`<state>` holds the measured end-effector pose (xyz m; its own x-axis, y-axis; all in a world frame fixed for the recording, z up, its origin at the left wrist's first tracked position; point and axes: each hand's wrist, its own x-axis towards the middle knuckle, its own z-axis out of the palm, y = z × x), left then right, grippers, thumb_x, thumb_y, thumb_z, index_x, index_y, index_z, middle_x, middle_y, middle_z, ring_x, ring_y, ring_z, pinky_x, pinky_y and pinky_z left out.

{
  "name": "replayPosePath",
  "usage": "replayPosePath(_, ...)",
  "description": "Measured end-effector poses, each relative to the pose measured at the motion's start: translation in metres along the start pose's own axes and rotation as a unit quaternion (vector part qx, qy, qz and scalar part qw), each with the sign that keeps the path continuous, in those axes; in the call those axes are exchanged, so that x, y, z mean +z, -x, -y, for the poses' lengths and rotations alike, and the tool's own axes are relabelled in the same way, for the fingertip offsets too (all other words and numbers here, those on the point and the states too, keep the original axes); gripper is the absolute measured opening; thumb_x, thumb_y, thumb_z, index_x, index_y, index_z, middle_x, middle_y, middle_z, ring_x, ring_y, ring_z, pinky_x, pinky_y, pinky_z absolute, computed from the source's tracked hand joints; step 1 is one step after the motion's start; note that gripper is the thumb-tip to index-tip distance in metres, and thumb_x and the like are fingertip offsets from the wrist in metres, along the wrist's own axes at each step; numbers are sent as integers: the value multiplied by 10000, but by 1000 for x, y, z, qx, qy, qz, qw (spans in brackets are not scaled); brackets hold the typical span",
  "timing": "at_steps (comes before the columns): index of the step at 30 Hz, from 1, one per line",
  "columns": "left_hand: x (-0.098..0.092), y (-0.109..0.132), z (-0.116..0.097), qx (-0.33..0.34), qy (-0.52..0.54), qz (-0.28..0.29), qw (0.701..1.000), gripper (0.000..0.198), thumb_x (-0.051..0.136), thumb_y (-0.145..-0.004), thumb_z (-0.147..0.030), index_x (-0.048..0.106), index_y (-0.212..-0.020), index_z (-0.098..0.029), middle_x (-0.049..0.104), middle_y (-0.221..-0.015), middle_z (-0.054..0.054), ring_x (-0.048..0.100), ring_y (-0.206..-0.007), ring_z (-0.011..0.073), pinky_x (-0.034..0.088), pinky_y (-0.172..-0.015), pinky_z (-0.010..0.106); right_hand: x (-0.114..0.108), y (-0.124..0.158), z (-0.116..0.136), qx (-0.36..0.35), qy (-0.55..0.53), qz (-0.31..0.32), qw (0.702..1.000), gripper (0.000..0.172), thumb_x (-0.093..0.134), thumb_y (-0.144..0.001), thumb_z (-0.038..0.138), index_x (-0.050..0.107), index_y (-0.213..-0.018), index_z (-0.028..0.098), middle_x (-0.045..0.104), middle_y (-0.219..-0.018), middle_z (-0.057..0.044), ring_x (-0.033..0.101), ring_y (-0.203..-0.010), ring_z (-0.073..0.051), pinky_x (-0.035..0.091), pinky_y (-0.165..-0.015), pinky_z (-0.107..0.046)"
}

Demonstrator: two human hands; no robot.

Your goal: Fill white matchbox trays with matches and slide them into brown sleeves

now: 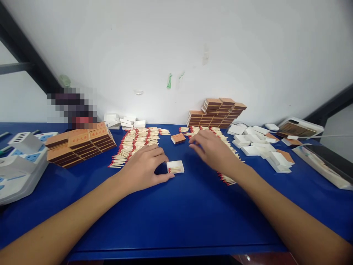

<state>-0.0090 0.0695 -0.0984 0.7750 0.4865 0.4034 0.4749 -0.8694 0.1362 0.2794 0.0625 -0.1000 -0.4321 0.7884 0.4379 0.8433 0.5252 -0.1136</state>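
My left hand (146,165) rests on the blue table, thumb and fingers closed on the left end of a small white matchbox tray (179,163). A few red-headed matches lie in the tray. My right hand (209,149) is over the right pile of matches (226,179), which it partly covers. Its thumb and forefinger are a little apart, with nothing visible between them; the other fingers are partly hidden. Another pile of matches (135,143) spreads out behind my left hand. Between the piles lies an orange-brown matchbox cover (178,138).
Stacked matchboxes stand at the left (82,143) and against the wall (215,116). White trays (252,141) are heaped at the right, with more white trays (127,121) at the back left. A power strip (30,169) sits far left, a black phone-like object (331,162) far right.
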Motion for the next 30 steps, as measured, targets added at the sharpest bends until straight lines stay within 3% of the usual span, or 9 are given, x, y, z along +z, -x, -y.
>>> replayPosePath(3,-1,0,0,0,1,3,1000,299,729,-982,-490,743,-978,-192,730,-939,63,667,-903,236,526,-824,390,4,0,-39,51,41,3,998,215,517,-1052,246,720,-1016,182,677,-1013,-160,600,-1003,-331,493,-906,-477)
replayPosePath(6,-2,0,0,2,0,1,1000,300,731,-980,-489,741,-978,-189,726,-935,58,662,-889,231,523,-814,386,10,0,-56,60,45,22,997,227,528,-1048,260,725,-969,181,663,-983,-150,595,-986,-321,488,-892,-458)
replayPosePath(30,-2,1,1,6,-7,3,1000,307,734,-978,-492,733,-971,-185,715,-940,54,659,-903,237,508,-831,386,14,-5,-54,41,53,16,998,121,573,-1036,244,677,-1013,187,666,-1029,-150,578,-1001,-318,479,-889,-443)
